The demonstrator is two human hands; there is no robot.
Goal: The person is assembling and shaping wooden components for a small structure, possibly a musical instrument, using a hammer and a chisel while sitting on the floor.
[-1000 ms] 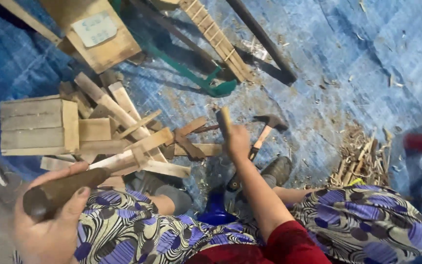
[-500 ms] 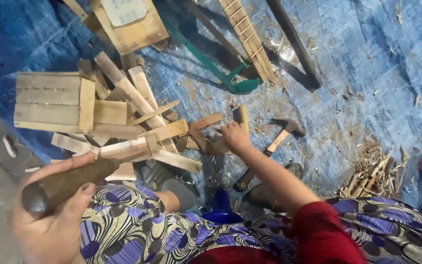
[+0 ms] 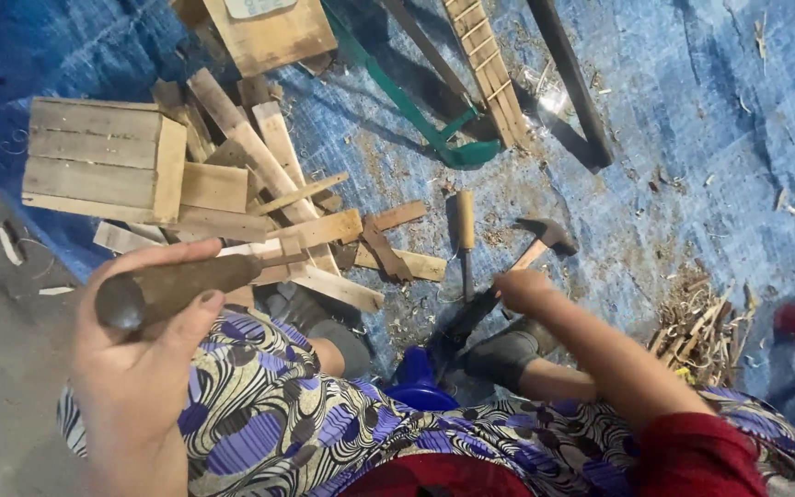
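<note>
A creased blue plastic tarpaulin (image 3: 692, 138) covers the floor. Directly on it lie a pile of pale wooden offcuts (image 3: 259, 193), a slatted wooden box (image 3: 103, 161), a wooden-handled chisel (image 3: 465, 230), a wooden-handled hammer (image 3: 545, 241), a green-framed saw (image 3: 416, 115) and scattered wood shavings (image 3: 701, 327).

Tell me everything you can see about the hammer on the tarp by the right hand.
The hammer lies flat on the blue tarp, apart from the chisel to its left. Its dark metal head points up and right; the pale wooden handle runs down-left toward the right hand, whose fist covers the handle's end. Whether the fingers actually grip it cannot be told. Sawdust and shavings lie around it.
</note>
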